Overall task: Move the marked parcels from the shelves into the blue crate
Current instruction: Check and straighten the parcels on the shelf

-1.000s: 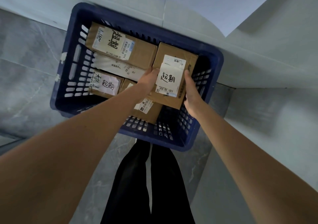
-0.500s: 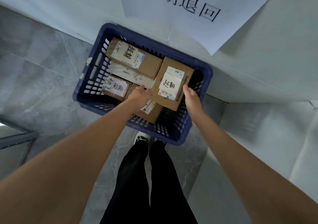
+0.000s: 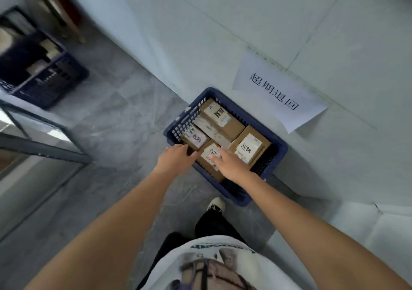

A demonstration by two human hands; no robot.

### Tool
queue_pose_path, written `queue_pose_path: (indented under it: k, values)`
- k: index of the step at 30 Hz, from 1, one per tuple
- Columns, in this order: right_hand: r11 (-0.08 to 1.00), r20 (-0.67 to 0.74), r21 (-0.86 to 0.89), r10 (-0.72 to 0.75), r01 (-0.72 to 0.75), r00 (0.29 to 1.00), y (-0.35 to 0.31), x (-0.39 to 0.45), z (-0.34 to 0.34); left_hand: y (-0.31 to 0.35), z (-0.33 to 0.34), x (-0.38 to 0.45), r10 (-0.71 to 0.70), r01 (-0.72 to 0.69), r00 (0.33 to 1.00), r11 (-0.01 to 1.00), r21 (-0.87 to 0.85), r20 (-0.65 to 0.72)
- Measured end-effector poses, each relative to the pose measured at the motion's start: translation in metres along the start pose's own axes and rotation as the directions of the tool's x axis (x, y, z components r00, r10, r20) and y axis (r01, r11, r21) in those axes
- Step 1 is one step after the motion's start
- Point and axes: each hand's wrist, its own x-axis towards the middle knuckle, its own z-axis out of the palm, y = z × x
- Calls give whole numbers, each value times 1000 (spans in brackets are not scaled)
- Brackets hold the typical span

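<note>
The blue crate [image 3: 277, 156] stands on the floor against the white wall and holds several brown cardboard parcels with handwritten white labels. The parcel at the crate's right [image 3: 250, 148] lies flat, free of both hands. My left hand [image 3: 175, 160] hovers over the crate's near-left rim, fingers apart, holding nothing. My right hand [image 3: 229, 163] is above the near parcel [image 3: 210, 156], fingers spread and empty. Two more marked parcels lie at the back [image 3: 219, 116] and at the left [image 3: 194, 137].
A white paper sign [image 3: 276, 92] with black characters hangs on the wall above the crate. A second dark blue crate [image 3: 44, 75] with items stands at the far left. A metal shelf frame [image 3: 42, 151] runs along the left. My legs and shoe [image 3: 215, 204] are below.
Both hands have let go of the right-hand parcel, which now rests in the crate, and pulled back toward me. The view has risen and swung, so the crate looks smaller.
</note>
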Motion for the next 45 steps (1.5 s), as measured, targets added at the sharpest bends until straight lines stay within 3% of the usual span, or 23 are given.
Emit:
queue_pose_path:
  k: [7, 13, 17, 22, 26, 30, 39, 45]
  values:
    - [938, 71, -239, -241, 251, 968, -122, -19, 41, -110, -28, -78, -199, 182, 972, 974, -136, -126]
    - [851, 213, -383, -297, 359, 931, -215, -67, 134, -215, -10, -193, -366, 305, 920, 894, -327, -142]
    - [809, 325, -370, -348, 456, 880, -272, -101, 205, -286, 7, -271, -468, 380, 873, 828, -413, -135]
    - [701, 442, -384, -432, 601, 786, -343, -131, 279, -369, 29, -350, -649, 502, 757, 652, -568, -76]
    - [529, 566, -480, -423, 700, 708, -402, -137, 334, -420, 43, -389, -707, 485, 705, 547, -683, -65]
    - [382, 650, -514, -412, 768, 639, -460, -133, 384, -466, 54, -412, -813, 516, 582, 358, -778, 12]
    - [98, 822, -467, -318, 879, 472, -587, -132, 510, -574, 65, -489, -949, 520, 296, 66, -852, 107]
    - [-81, 908, -367, -247, 927, 338, -644, -173, 606, -624, 108, -544, -957, 506, 172, -117, -855, 233]
